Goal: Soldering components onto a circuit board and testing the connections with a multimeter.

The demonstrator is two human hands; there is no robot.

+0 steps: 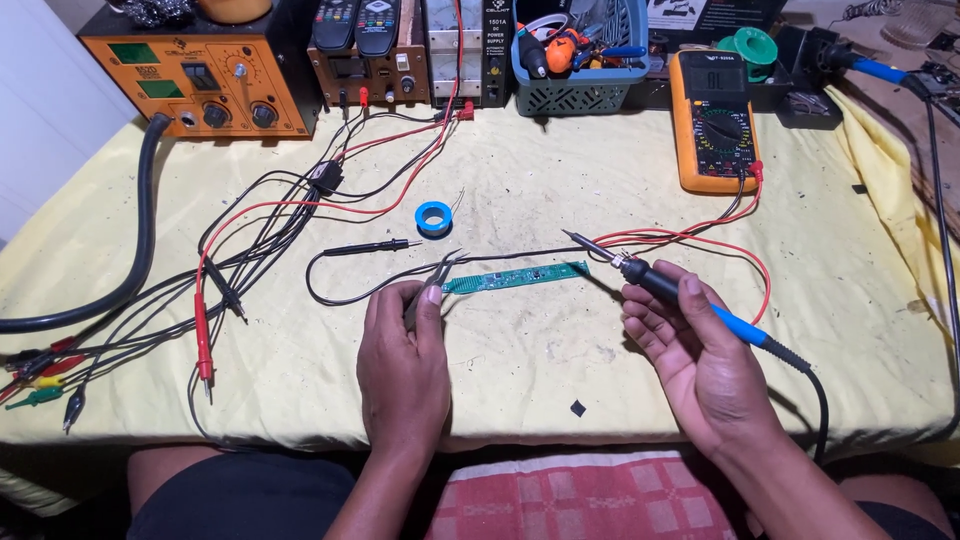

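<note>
A long, narrow green circuit board (515, 277) lies on the yellow cloth in the middle of the table. My left hand (403, 365) grips metal tweezers (437, 272) whose tips rest by the board's left end. My right hand (690, 345) holds a soldering iron (660, 285) with a black and blue handle; its thin tip points up and left, just past the board's right end and slightly above the cloth. Its black cord trails down to the right.
A small blue solder spool (433, 217) sits beyond the board. Red and black probe leads (260, 230) sprawl at left. An orange multimeter (713, 120) lies at back right, an orange station (200, 75), a power supply and a tool basket (578, 60) along the back.
</note>
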